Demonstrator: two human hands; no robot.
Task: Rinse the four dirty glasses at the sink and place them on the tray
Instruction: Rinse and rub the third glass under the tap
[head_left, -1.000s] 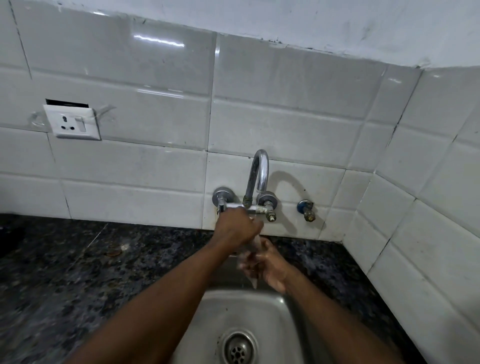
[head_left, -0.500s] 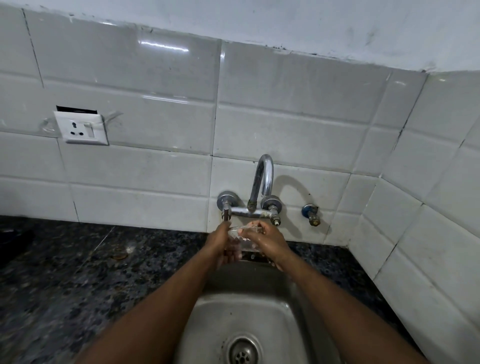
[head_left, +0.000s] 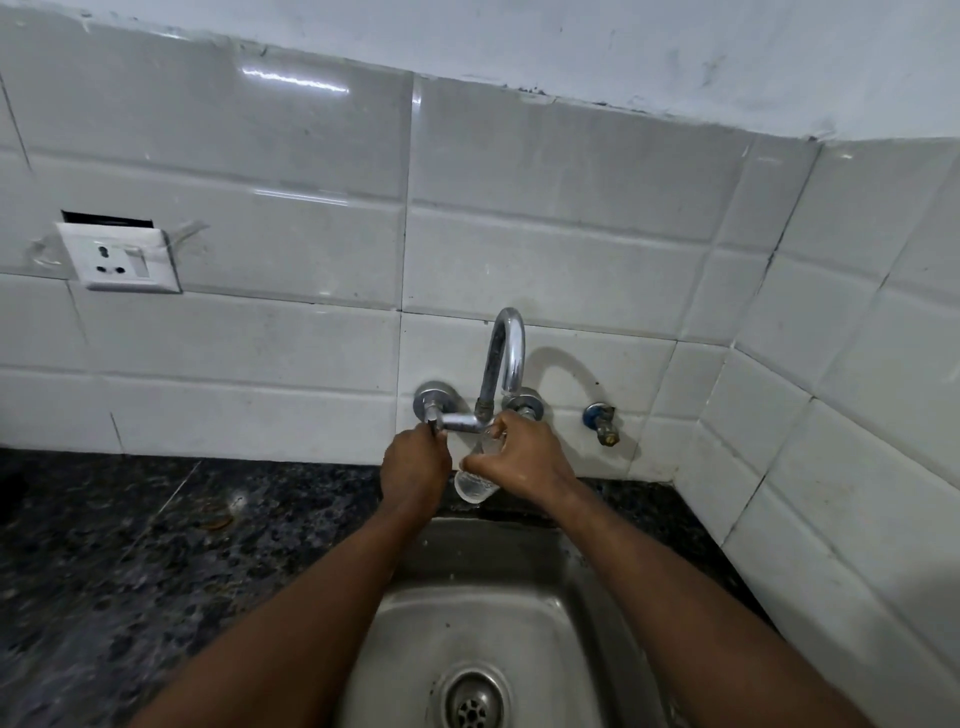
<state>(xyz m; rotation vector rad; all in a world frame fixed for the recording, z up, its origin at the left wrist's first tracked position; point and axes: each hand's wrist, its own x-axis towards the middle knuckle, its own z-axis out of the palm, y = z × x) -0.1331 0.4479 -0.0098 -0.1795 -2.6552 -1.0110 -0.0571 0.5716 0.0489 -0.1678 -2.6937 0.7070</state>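
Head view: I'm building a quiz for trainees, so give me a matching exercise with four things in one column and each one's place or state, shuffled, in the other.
Column 1
1 glass
2 left hand
3 socket
4 drain

Column 2
A grips the tap handle
B on the wall tiles, far left
C in the bottom of the sink
D held in the right hand

Pairs: 1-D, 2-A, 3-B, 4-C
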